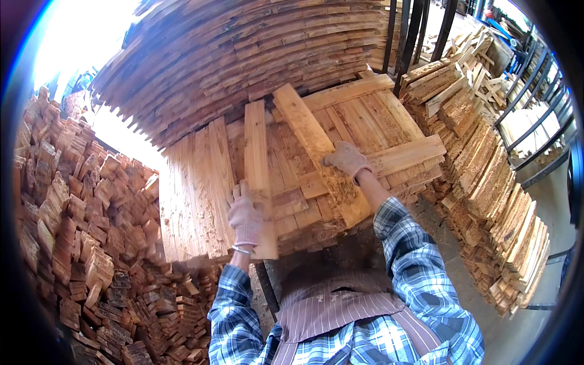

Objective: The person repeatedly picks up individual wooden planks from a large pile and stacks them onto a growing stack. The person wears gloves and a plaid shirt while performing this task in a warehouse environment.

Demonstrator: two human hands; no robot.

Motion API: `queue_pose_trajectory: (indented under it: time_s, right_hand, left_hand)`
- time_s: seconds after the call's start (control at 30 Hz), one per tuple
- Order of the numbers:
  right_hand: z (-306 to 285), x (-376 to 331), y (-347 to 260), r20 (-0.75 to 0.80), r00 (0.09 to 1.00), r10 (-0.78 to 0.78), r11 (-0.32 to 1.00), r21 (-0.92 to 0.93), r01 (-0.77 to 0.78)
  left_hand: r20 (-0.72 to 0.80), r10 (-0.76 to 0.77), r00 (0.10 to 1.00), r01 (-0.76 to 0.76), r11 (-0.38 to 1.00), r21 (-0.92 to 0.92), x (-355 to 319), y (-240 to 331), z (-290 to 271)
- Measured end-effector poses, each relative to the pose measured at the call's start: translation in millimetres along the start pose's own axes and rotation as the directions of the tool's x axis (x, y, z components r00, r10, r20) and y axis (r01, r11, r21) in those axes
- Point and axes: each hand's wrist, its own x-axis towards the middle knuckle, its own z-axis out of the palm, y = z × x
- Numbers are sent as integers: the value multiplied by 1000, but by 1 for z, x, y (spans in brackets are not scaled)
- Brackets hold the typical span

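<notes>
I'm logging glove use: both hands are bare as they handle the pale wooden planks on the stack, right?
Not quite. The head view shows both the left hand and right hand in knitted work gloves, handling the pale wooden planks on the stack.

Rough-sawn pale wood, matt and splintery, in the plank (260,176) gripped by the left hand (245,218) and the board (316,152) under the right hand (347,159). Knitted cloth gloves, fuzzy and dull. Soft checked cotton sleeves (413,267). Coarse reddish offcuts (79,231) at left. Dark, smooth metal bars (420,30).
</notes>
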Motion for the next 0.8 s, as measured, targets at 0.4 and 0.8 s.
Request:
queue_pose_trajectory:
  time_s: [0.4, 0.8]
  right_hand:
    - [1, 40, 3, 275, 961, -5, 1000, 24, -1]
    - [18, 21, -18, 10, 981, -193, 873, 459, 167]
  left_hand:
    - [23, -16, 1000, 9, 966, 260, -14, -65, 2]
    - [5, 3, 1000, -4, 986, 165, -12, -54, 1]
